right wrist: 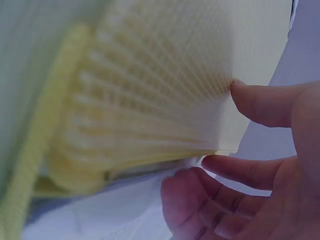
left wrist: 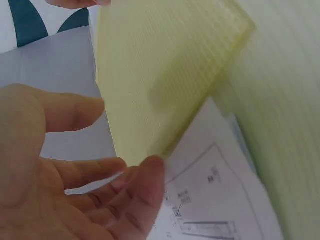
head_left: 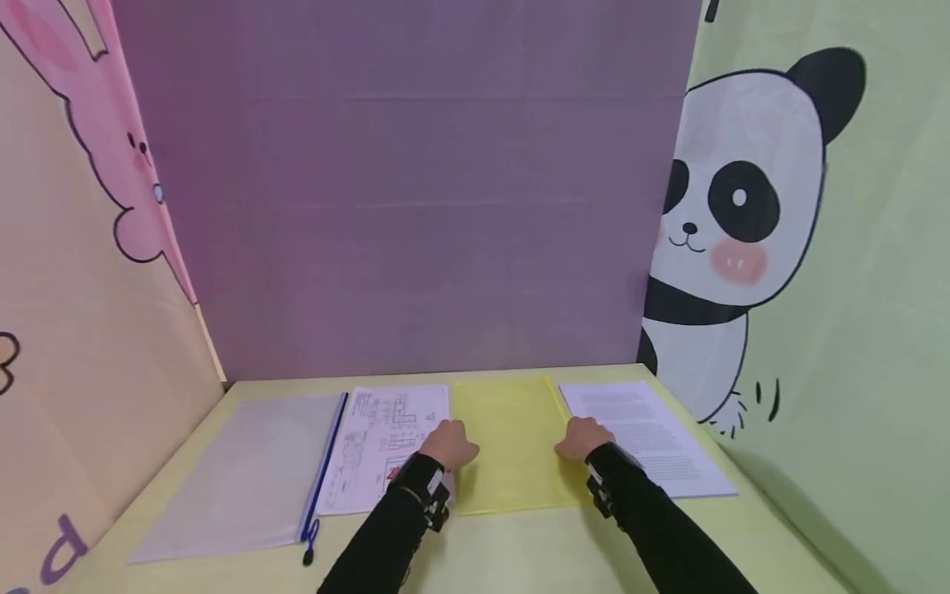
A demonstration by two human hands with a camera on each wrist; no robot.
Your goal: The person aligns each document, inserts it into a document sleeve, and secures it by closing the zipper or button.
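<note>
Black sleeves (head_left: 668, 536) stretch from the foreground toward a yellow pouch (head_left: 505, 462) lying on a pale yellow table (head_left: 512, 553), where 2 bare hands meet its opposite sides. At the pouch's left edge is the left hand (head_left: 451, 445), its thumb and index fingertip parted in the wrist view, both tips at the yellow border. At the pouch's right edge is the right hand (head_left: 584, 437), thumb tip against the fine-gridded yellow surface, index fingertip apart from the thumb and at the border; the remaining fingers of both hands bend loosely. Wrist devices, 1 on each arm, sit just on the near side of the pouch's edges. Just left of the pouch lies a sheet with line drawings (head_left: 356, 462), marked by a small red patch (head_left: 393, 470). Farther left of the pouch, beyond that sheet, rests a translucent white pouch (head_left: 245, 470), edged with a dark blue strip (head_left: 325, 462) and trailing a blue cord (head_left: 312, 532). Right of the yellow pouch lies a white page of text (head_left: 646, 437), its lines too small to read. Behind the pouch rises a purple panel (head_left: 423, 190); beyond its right side, a panda (head_left: 742, 198) decorates a green wall (head_left: 876, 330).
</note>
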